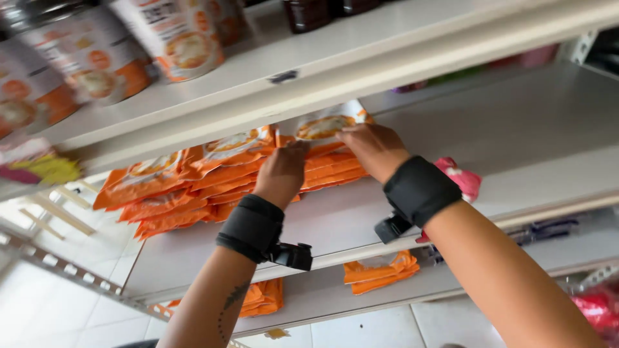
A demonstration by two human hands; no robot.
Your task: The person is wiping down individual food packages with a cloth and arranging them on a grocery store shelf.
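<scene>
Tubs (pixel 97 61) and dark jars (pixel 308 13) stand on the upper shelf (pixel 361 55); a pink packet (pixel 461 179) lies right.

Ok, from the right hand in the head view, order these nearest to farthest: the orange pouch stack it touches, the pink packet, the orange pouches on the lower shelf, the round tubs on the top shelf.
1. Orange pouch stack, under the right hand.
2. Pink packet, just right.
3. Orange pouches on the lower shelf, below.
4. Round tubs, upper left.
</scene>
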